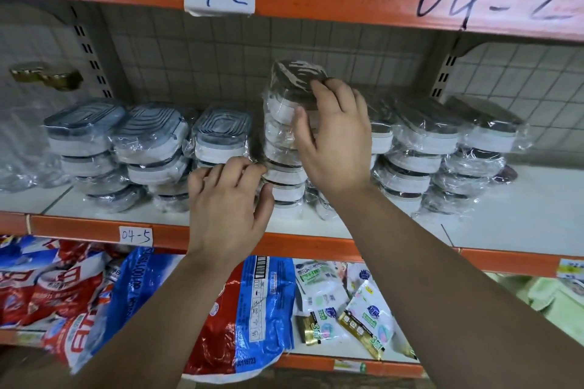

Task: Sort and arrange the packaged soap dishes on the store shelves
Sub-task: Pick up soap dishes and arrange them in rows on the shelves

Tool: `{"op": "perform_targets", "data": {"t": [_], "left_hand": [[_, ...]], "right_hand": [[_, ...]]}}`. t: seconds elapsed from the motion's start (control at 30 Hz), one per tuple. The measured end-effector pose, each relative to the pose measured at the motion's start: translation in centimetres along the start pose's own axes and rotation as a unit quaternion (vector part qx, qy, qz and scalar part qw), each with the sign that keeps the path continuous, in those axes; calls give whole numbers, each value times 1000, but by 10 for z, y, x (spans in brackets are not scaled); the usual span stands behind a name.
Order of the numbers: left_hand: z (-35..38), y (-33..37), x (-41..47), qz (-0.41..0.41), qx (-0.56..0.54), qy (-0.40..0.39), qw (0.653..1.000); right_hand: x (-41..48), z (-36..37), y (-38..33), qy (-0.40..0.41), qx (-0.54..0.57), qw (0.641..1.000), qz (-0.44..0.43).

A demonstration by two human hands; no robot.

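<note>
Left grip (224, 208), right grip (335, 142), forearms (442, 278) — all bare

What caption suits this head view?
Left hand and right hand hold a stack of wrapped soap dishes on a shelf.

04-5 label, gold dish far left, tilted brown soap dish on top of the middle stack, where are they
04-5 label (136, 235), head view, middle of the white paper.
gold dish (47, 75), head view, its shiny front rim.
tilted brown soap dish (292, 73), head view, its wrapped top face.

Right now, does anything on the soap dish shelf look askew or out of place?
Yes. The top soap dish on the middle stack sits tilted, not flat, under the right hand. The grey-lidded stacks to its left lean, lower packs splayed.
</note>
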State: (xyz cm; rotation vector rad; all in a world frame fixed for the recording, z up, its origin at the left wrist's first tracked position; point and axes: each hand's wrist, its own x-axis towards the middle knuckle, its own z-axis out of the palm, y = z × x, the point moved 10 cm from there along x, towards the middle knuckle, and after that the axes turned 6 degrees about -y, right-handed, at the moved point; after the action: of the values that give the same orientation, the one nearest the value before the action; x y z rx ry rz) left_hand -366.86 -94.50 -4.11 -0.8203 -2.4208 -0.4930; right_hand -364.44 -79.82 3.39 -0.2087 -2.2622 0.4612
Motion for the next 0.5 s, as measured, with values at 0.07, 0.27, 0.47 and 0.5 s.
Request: {"op": "perform_targets", "data": {"t": [0.07,0.27,0.47,0.5], "left_hand": [[-6,6,1,5,3,6,1000],[-35,33,7,22,-1,35,999],[-82,80,14,58,-2,81,995],[-89,88,16,65,-4,87,994]], "right_hand": [[-5,-10,-1,15,3,1000,-13],[-27,-45,-3,52,6,997,-53],[-48,-93,-1,66,21,995,-73],[-49,-103,0,72,22,994,-74]]}}
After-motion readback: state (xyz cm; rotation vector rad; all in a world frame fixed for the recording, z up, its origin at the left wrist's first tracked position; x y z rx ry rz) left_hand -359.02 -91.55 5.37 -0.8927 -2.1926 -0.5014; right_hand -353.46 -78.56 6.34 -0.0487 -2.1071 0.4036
